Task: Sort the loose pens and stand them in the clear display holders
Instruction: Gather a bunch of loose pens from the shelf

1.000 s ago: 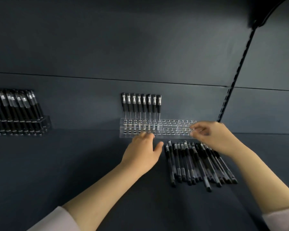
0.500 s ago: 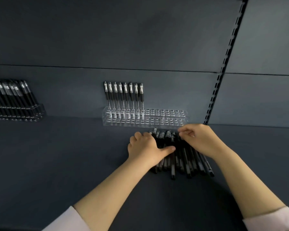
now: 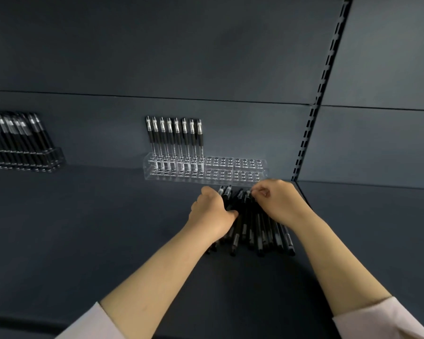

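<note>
Where both hands close over the loose pens (image 3: 257,231), most of the pile is covered; only the cap ends at the top and the tips at the bottom show, dark on dark, so no count is possible. Pile lies on the shelf (image 3: 83,228) just right of frame centre, directly below the clear holder (image 3: 245,167).

Left hand (image 3: 213,214): fingers curled round the left side of the pile, thumb laid across it, gripping. Fingertips hidden behind the pens.

Right hand (image 3: 279,201): fingers bent, thumb and forefinger pinching at the cap ends. Which pen they hold cannot be told.

Clear holder: row of standing pens (image 3: 174,138) fills its left part, upright against the back panel (image 3: 181,57); its holes on the right are hard to read through the glare.

Second holder (image 3: 34,160), far left of the frame, is cut off by the edge; its pens lean and blur together.

Sleeves (image 3: 377,319), pale, are cropped at the bottom corners.

Shelf and back panel are matte dark blue-grey with a horizontal seam across the panel. Slotted upright (image 3: 316,106) runs down the right side to the shelf's back corner.
</note>
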`<state>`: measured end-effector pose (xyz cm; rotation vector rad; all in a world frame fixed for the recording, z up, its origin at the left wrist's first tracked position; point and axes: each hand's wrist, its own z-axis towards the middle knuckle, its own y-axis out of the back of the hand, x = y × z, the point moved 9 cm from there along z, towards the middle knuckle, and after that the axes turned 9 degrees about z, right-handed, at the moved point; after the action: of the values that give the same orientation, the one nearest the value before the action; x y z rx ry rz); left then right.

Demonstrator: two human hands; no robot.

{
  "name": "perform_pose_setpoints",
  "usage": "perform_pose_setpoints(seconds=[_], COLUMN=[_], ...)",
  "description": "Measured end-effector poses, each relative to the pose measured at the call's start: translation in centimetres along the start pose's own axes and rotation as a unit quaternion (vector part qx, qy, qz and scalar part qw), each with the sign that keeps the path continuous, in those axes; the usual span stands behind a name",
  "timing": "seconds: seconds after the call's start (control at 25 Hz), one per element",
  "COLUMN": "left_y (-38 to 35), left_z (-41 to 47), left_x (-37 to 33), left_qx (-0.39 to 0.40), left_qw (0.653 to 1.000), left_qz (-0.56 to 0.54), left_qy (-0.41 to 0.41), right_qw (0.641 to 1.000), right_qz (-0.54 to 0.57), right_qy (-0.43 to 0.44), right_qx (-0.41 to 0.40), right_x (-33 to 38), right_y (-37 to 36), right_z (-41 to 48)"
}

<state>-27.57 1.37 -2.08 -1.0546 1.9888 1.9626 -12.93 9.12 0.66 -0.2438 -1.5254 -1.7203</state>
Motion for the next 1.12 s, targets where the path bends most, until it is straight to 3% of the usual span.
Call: perform_pose_setpoints(seconds=[0.4, 0.52, 0.6, 0.76, 0.84, 0.96, 1.12], left_y=[0.8, 1.7, 1.3, 1.1, 1.3, 2.3, 3.8], left_z=[0.3, 0.7, 0.6, 0.5, 0.7, 1.3, 2.7], left_x=[0.6, 1.6, 1.4, 0.5, 0.3, 0.1, 0.5], left_qx=[0.021, 0.044, 0.093, 0.132, 0.138, 0.137, 0.148], left_qw=[0.999, 0.984, 0.951, 0.903, 0.88, 0.86, 0.836], left_qz=[-0.037, -0.173, -0.293, -0.407, -0.452, -0.487, -0.524], left_qy=[-0.032, -0.016, -0.011, -0.034, -0.037, -0.057, -0.063], right_qw=[1.0, 1.0, 0.999, 0.992, 0.97, 0.906, 0.878], right_qz=[0.011, 0.005, 0.025, 0.115, 0.244, 0.421, 0.47], right_qy=[-0.002, 0.004, 0.02, 0.04, 0.02, -0.031, -0.052], right_qx=[0.007, 0.005, -0.014, -0.024, -0.001, 0.001, -0.075], right_x=[0.3, 0.5, 1.2, 3.2, 3.8, 4.5, 5.8], right_y=[0.1, 0.3, 0.7, 1.0, 0.4, -0.2, 0.2], right_z=[-0.3, -0.5, -0.6, -0.8, -0.8, -0.3, 1.7])
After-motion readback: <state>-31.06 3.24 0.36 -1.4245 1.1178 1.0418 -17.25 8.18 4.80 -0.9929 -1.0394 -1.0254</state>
